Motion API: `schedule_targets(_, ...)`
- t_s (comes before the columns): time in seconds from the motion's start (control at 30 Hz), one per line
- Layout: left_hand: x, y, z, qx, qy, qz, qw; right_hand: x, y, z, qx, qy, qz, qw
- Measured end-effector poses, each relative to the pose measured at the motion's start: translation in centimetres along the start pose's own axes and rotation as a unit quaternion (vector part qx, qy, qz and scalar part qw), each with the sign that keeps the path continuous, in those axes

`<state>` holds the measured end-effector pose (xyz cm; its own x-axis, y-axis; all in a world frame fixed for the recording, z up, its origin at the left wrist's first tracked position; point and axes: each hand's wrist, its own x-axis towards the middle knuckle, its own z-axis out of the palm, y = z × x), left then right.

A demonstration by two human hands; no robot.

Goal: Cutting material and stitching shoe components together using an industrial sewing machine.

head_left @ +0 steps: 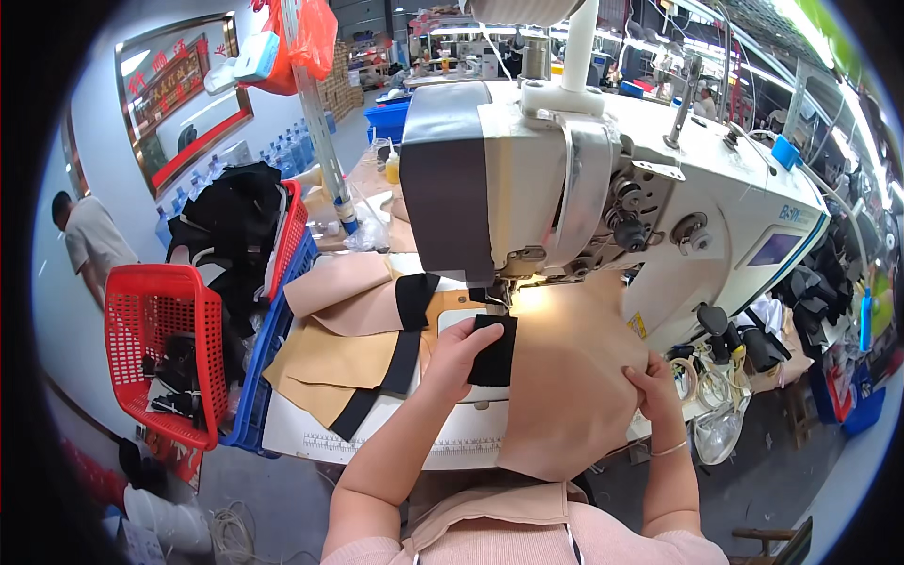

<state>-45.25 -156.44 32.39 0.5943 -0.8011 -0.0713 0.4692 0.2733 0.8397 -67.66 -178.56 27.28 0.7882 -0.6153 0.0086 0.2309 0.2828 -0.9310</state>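
A white and grey industrial sewing machine (603,179) stands over the table, its lamp lighting the needle area. My left hand (457,353) presses flat on a black fabric strip (494,350) that lies on a beige fabric piece (565,377) just in front of the presser foot. My right hand (652,384) pinches the right edge of that beige piece. The beige fabric hangs over the table's near edge toward my lap.
A stack of tan and beige cut pieces with black bands (363,334) lies left of the needle. Red baskets (155,344) and a blue crate (264,377) with dark garments stand at the left. A person (89,240) stands far left. Black pieces pile at the right (819,292).
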Motion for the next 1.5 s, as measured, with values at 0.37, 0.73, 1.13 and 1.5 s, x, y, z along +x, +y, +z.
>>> schedule_targets(0.37, 0.6, -1.0, 0.8, -0.033, 0.046, 0.049, 0.997, 0.3, -1.5, 0.2, 0.042, 0.053, -0.065, 0.996)
schedule_targets(0.73, 1.0, -1.1, 0.9, -0.035, 0.05, 0.067, 0.996, 1.7, -2.9, 0.6, 0.053, 0.051, -0.071, 0.995)
schedule_targets(1.13, 1.5, -1.0, 1.0, -0.011, 0.068, 0.082, 0.994, 2.5, -3.1, 0.8, 0.055, 0.057, -0.079, 0.994)
schedule_targets(1.5, -0.4, 0.4, -0.1, 0.034, -0.024, -0.073, 0.996, -0.9, -1.0, -2.0, -0.129, -0.104, 0.03, 0.986)
